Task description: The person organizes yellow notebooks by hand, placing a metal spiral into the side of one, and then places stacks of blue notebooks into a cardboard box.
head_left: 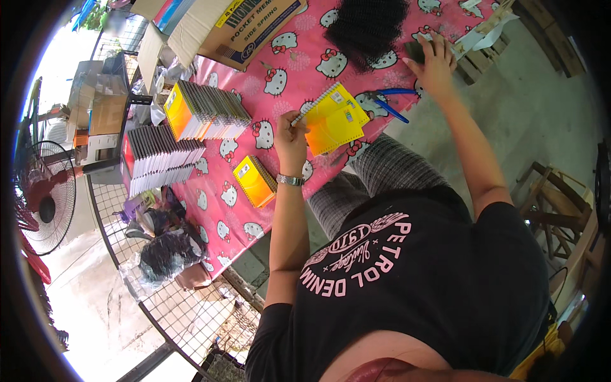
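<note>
Yellow, head view: overlapping notebooks (pixel 337 130) over pink-covered bench (pixel 289 95), extending rightward from left hand (pixel 291 134) | clamped in it at coil's (pixel 317 102) lower-left end | coil edge slanting up-right | much farther from right hand (pixel 435 67), down-left of it past blue-handled pliers (pixel 399 91) | at right fingertips, small dark object (pixel 415 53), grip impossible to tell

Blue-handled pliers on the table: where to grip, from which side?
Probably best around both blue handles, coming from the person's right. The pliers lie with handles splayed that way, giving the fingers long, uncovered parts to close on; the other end points toward the yellow notebooks.
</note>
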